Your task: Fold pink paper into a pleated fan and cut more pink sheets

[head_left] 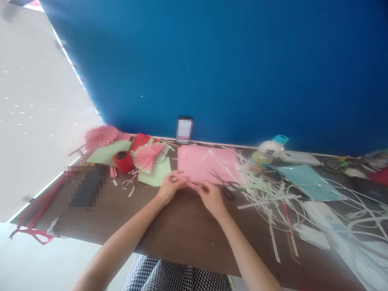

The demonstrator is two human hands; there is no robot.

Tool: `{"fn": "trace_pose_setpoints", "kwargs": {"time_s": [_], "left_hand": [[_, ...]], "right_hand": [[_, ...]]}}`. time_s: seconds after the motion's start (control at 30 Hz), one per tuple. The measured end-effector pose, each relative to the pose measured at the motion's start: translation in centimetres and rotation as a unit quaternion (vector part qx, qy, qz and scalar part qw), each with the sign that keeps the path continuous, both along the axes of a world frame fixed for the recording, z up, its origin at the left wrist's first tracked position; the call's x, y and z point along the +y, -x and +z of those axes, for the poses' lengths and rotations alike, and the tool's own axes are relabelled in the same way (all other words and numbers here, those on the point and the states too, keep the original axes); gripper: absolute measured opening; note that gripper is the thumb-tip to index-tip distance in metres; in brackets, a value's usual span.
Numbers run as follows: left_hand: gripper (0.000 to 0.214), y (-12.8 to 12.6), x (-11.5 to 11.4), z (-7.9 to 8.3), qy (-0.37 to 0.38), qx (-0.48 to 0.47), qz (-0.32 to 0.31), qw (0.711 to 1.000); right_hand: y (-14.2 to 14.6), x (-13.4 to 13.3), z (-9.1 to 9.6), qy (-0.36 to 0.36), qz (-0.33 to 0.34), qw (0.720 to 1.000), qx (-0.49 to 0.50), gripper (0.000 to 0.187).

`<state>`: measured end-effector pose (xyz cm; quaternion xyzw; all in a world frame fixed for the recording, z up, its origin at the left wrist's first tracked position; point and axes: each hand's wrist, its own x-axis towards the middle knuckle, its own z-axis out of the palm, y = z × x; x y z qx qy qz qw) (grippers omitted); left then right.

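Note:
Between my two hands is a narrow folded strip of pink paper (190, 184), held over the near edge of a pink sheet (194, 159). My left hand (172, 186) pinches its left end, and my right hand (209, 195) grips the right end with bent fingers. Scissors (228, 193) lie just beyond my right hand, their blades resting on the pink sheet. Left of my left hand are a pale green sheet (157, 173) and a pleated pink paper fan (148, 155).
A red spool of thread (123, 161) and another pink fan (101, 136) are at the left. A phone (184, 130) leans against the blue panel (212, 60). On the right are a heap of white paper strips (273, 190), a blue-capped bottle (268, 149), a teal packet (311, 182) and cables.

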<state>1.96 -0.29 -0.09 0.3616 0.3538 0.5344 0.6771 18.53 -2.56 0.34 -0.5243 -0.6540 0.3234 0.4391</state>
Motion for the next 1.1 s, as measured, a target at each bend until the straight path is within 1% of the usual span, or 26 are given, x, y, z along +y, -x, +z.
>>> {"fn": "trace_pose_setpoints", "kwargs": {"time_s": [0.13, 0.23, 0.3, 0.37, 0.47, 0.57, 0.63, 0.7, 0.77, 0.83, 0.9, 0.97, 1.03, 1.1], "left_hand": [[0.036, 0.0, -0.1, 0.2, 0.006, -0.006, -0.009, 1.0], [0.034, 0.0, -0.1, 0.3, 0.001, -0.014, -0.016, 1.0], [0.032, 0.0, -0.1, 0.3, 0.0, -0.022, -0.02, 1.0], [0.031, -0.1, -0.1, 0.3, 0.0, -0.032, -0.023, 0.999], [0.031, -0.1, -0.1, 0.3, 0.002, -0.044, -0.019, 0.999], [0.031, 0.0, -0.1, 0.2, -0.001, -0.053, -0.011, 0.999], [0.033, 0.0, -0.1, 0.2, 0.0, -0.058, -0.012, 0.998], [0.034, 0.0, -0.1, 0.3, 0.005, -0.054, -0.016, 0.998], [0.032, 0.0, -0.1, 0.4, 0.007, -0.048, -0.014, 0.999], [0.029, 0.0, -0.1, 0.5, 0.009, -0.045, -0.004, 0.999], [0.028, 0.1, -0.1, 0.5, 0.013, -0.04, 0.004, 0.999], [0.028, 0.1, 0.0, 0.5, 0.013, -0.024, 0.006, 1.0], [0.031, 0.2, 0.0, 0.5, 0.004, 0.002, 0.005, 1.0], [0.034, 0.1, -0.1, 0.5, -0.001, 0.018, 0.008, 1.0]], "right_hand": [[0.1, 0.0, 0.3, 0.069, 0.043, 0.997, 0.005, 0.027], [0.1, -0.1, 0.8, 0.126, 0.07, 0.989, 0.016, 0.031], [0.2, -0.2, 1.1, 0.144, 0.085, 0.986, 0.029, 0.032], [0.2, -0.4, 1.2, 0.145, 0.094, 0.985, 0.029, 0.033], [0.4, -0.6, 1.1, 0.105, 0.091, 0.99, -0.014, 0.034], [0.6, -0.9, 0.9, 0.02, 0.082, 0.994, -0.073, 0.033], [0.7, -1.1, 0.7, -0.034, 0.083, 0.991, -0.102, 0.033], [0.8, -1.2, 0.5, -0.072, 0.089, 0.986, -0.12, 0.033], [0.9, -1.3, 0.4, -0.095, 0.095, 0.983, -0.128, 0.033], [1.0, -1.3, 0.3, -0.095, 0.101, 0.983, -0.121, 0.032], [1.3, -1.4, 0.4, -0.047, 0.105, 0.989, -0.088, 0.031], [1.5, -1.5, 0.6, 0.046, 0.108, 0.993, -0.021, 0.031], [1.7, -1.5, 0.8, 0.153, 0.131, 0.978, 0.052, 0.035], [1.8, -1.4, 1.0, 0.234, 0.17, 0.952, 0.101, 0.037]]}}
